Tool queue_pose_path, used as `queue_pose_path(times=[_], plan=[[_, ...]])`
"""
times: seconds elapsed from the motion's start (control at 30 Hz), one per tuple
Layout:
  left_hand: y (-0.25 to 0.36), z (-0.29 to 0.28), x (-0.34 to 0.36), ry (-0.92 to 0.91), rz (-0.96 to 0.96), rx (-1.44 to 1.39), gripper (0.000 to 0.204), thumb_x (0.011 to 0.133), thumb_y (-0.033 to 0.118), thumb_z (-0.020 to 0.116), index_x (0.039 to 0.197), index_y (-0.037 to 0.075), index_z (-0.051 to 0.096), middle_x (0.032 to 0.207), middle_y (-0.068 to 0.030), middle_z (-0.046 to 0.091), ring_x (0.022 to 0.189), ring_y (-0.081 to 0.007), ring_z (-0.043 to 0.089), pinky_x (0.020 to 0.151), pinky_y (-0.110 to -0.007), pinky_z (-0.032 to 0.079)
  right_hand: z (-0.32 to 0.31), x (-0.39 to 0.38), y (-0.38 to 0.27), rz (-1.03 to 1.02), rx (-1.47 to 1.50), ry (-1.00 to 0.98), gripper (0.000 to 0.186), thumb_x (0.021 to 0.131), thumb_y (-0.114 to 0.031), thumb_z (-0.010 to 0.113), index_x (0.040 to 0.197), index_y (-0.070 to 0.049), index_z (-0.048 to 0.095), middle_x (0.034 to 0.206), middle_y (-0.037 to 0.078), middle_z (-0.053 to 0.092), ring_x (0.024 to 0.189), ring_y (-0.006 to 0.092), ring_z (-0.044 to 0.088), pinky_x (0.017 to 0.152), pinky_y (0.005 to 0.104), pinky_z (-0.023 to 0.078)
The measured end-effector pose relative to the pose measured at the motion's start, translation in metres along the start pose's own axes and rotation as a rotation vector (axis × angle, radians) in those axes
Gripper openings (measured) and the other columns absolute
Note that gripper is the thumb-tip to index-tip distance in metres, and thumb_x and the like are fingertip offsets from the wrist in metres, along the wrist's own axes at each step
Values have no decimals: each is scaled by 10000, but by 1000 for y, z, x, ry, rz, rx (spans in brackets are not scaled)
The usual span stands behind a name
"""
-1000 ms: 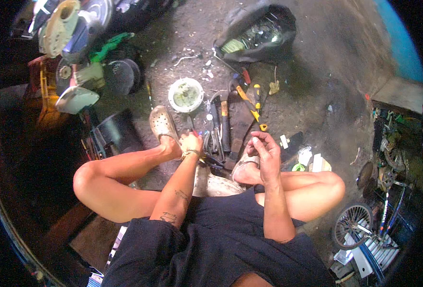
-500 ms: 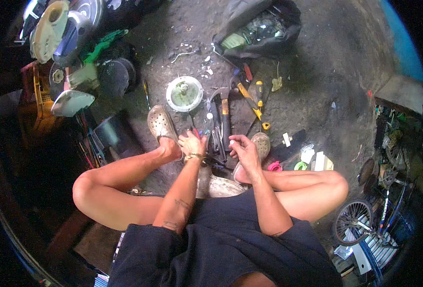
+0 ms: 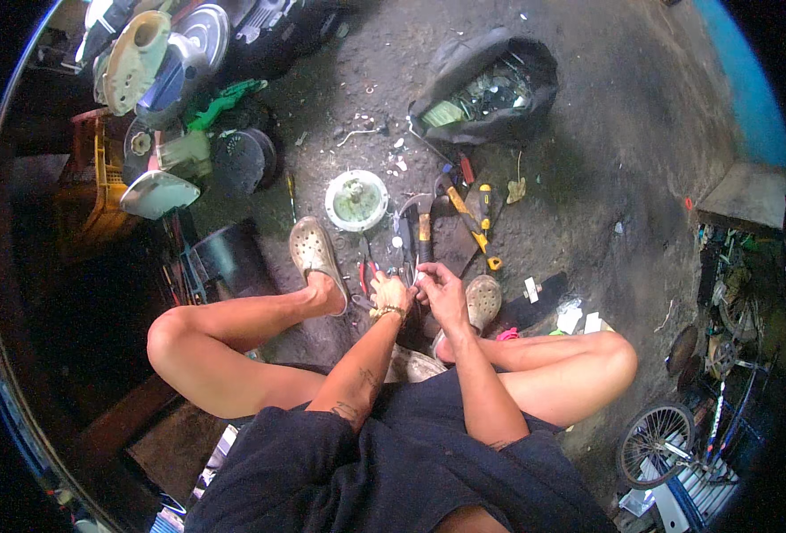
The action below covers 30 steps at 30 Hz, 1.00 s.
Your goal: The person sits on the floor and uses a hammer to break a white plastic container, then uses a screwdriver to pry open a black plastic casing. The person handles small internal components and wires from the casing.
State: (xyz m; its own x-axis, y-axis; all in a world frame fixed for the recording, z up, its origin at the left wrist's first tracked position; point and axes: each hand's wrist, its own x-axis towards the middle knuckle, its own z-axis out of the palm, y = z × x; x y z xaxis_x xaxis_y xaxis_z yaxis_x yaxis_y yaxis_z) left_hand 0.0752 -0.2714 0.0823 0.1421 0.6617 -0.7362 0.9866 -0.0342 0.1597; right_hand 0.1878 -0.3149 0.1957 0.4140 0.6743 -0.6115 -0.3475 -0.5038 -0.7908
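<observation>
I sit low over a dirt floor with my knees apart. My left hand point(image 3: 389, 292) and my right hand point(image 3: 440, 286) meet between my feet, fingers closed around a small part that is too small to identify. Just beyond them lie hand tools point(image 3: 419, 235): a hammer with a wooden handle, screwdrivers with yellow and red handles, and pliers with red grips. A round white dish-like part point(image 3: 356, 199) rests on the ground beside my left foot's beige clog point(image 3: 311, 250).
An open black tool bag point(image 3: 486, 89) lies ahead. Fan housings and green and white machine parts point(image 3: 171, 98) pile up at the left, by a yellow crate. A black box point(image 3: 228, 258) stands near my left knee. A small bicycle wheel point(image 3: 655, 444) and scrap sit at the right.
My right hand has moved left to join my left hand in front of me, and both now work closer together. The view has shifted slightly.
</observation>
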Motion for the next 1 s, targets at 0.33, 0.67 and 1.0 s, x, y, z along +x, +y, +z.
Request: queue_pose_path(times=[0.33, 0.67, 1.0], plan=[[-26, -58, 24, 35, -13, -784, 590, 828, 460, 691, 1201, 8, 617, 1115, -232, 614, 1027, -370, 618, 886, -469, 491, -5, 39, -4, 3, 86, 155, 215, 954, -209, 615, 1108, -64, 653, 821, 24, 650, 625, 86, 584, 558, 245, 481], [-70, -182, 32, 46, 55, -1020, 265, 731, 3, 617, 984, 6, 695, 915, -89, 717, 776, -196, 671, 675, -325, 538, 108, 152, 113, 570, 731, 18, 455, 899, -296, 660, 1267, -90, 491, 1204, 125, 594, 1011, 315, 649, 749, 463, 578], [-124, -259, 64, 204, 482, -229, 340, 744, 7, 596, 1082, 6, 632, 882, -98, 661, 758, -222, 591, 722, -328, 483, 122, 192, 70, 383, 664, 267, 363, 880, -192, 639, 1188, -107, 467, 1092, 111, 596, 952, 281, 643, 669, 479, 573]])
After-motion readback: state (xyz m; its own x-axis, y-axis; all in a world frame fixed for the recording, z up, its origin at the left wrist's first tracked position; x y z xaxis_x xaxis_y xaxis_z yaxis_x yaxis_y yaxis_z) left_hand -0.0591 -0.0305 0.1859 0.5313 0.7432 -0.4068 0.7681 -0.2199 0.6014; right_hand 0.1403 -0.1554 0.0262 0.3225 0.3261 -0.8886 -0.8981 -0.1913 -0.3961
